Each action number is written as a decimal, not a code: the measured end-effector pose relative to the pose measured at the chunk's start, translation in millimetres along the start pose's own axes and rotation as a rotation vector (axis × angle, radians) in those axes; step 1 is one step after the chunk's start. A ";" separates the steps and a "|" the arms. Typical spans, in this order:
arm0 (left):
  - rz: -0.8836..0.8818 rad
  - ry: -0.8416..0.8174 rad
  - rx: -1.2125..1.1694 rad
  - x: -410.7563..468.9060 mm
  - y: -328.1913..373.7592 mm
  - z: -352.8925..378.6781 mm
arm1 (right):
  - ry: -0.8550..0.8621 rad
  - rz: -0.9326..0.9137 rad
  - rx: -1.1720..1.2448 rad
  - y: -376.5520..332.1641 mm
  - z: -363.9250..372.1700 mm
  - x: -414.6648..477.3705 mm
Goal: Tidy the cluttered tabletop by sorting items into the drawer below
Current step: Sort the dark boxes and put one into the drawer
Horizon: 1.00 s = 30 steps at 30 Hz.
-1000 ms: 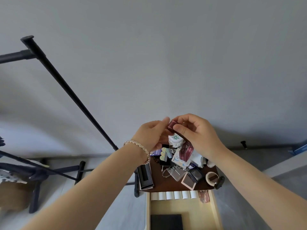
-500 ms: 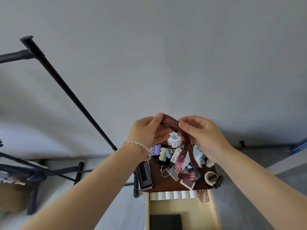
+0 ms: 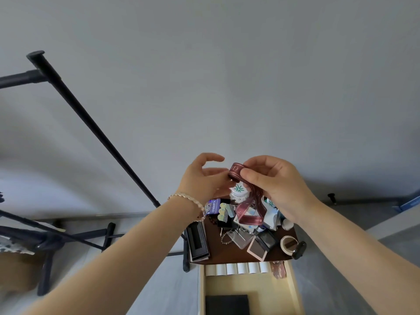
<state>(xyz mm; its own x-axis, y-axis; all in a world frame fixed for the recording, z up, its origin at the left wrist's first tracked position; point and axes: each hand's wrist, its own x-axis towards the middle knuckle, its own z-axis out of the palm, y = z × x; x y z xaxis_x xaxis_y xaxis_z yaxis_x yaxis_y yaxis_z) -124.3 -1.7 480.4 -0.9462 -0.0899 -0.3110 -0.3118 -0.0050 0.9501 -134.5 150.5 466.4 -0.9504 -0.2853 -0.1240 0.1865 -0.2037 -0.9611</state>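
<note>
A dark red ribbon (image 3: 250,210) with pale lettering hangs in a loop above the cluttered brown tabletop (image 3: 225,253). My right hand (image 3: 275,185) pinches its upper end between thumb and forefinger. My left hand (image 3: 202,178) is just left of that end with fingers spread and loosely curved; one fingertip seems to touch the ribbon's edge. Below the table the pale wooden drawer (image 3: 295,289) stands pulled out, with a row of white rolls (image 3: 236,268) at its back and a black box (image 3: 227,304) at its front.
On the table lie a black open case (image 3: 197,242), a white jar with a green mark (image 3: 238,192), a pink-framed square (image 3: 256,248), a tape roll (image 3: 288,243), a bead bracelet (image 3: 223,238) and several small packets. A black garment rack (image 3: 86,119) stands left.
My left hand has let go of the ribbon and opened its fingers. My right hand lifted the ribbon's end a little and the hanging loop has shortened.
</note>
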 end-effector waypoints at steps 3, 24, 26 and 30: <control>0.419 0.001 0.529 -2.0 -2.9 -5.1 | 0.026 0.043 0.017 -2.2 -1.2 3.4; -0.062 0.052 -0.190 -8.3 5.9 10.2 | 0.005 0.231 -0.043 8.0 3.8 -2.0; -0.106 0.016 -0.246 -8.3 6.4 8.3 | 0.022 0.205 -0.093 7.1 3.4 -4.2; -0.075 -0.009 -0.066 -10.1 7.8 7.6 | 0.089 0.080 -0.255 5.7 3.3 -8.7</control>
<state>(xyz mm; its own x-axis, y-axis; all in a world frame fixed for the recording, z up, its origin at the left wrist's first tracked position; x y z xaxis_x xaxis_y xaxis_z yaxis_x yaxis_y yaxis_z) -117.8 6.7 490.8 -0.9214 -0.0774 -0.3809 -0.3754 -0.0766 0.9237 -124.3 148.8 462.8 -0.9555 -0.2053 -0.2120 0.2035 0.0619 -0.9771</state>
